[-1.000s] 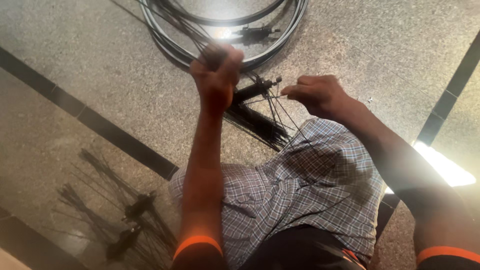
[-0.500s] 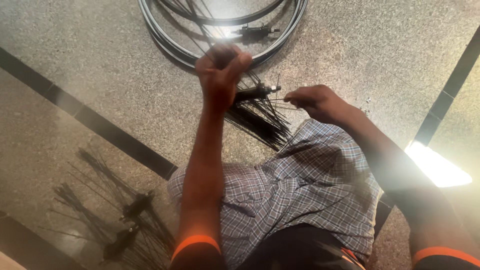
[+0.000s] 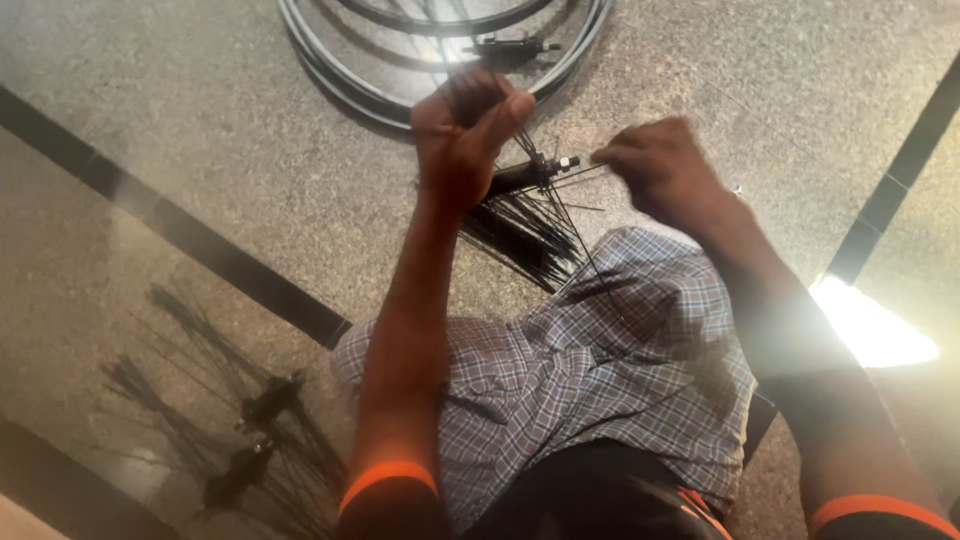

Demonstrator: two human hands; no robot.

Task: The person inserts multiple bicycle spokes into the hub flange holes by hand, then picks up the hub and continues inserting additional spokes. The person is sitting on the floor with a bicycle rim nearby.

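My left hand (image 3: 468,135) is closed around thin black spokes that fan out from a small black hub (image 3: 535,172). My right hand (image 3: 660,165) is pinched on the end of one spoke just right of the hub. A bundle of black spokes (image 3: 520,235) spreads downward from the hub onto my lap, over a checked cloth (image 3: 590,370). A black wheel rim (image 3: 440,60) with another hub inside lies flat on the floor just beyond my hands.
The floor is polished speckled stone (image 3: 200,150) with dark inlaid strips (image 3: 160,225). It mirrors the spokes and hub as dark shapes at lower left (image 3: 240,430). A bright light reflection (image 3: 870,325) glares at the right.
Both hands rose slightly and drew closer around the hub. My right hand moved in toward the hub and pinched a spoke.
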